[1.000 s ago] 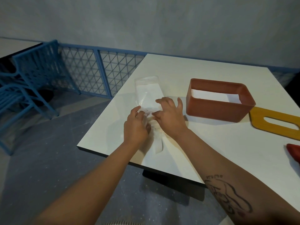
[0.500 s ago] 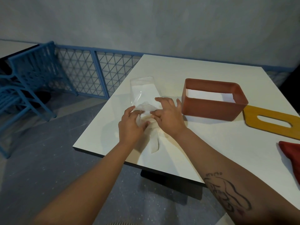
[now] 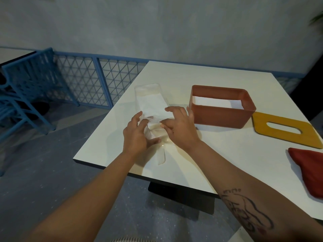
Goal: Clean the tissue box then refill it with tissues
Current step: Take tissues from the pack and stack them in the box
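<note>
A clear plastic pack of white tissues (image 3: 150,100) lies on the white table (image 3: 227,154), left of the open terracotta tissue box (image 3: 222,116). The box stands lidless with a white sheet showing at its bottom. Its yellow slotted lid (image 3: 286,131) lies flat to the right. My left hand (image 3: 136,135) and my right hand (image 3: 178,126) both pinch the crumpled near end of the pack's wrapper, fingers curled into it. A loose strip of the wrapper trails toward the table's front edge.
A red cloth (image 3: 309,172) lies at the table's right edge. Blue chairs (image 3: 26,95) and a blue lattice fence (image 3: 94,84) stand to the left, beyond the table's left edge. A grey wall runs behind.
Both hands have kept working at the near end of the tissue pack; the wrapper there is more crumpled and pulled apart. The box and lid have not moved.
</note>
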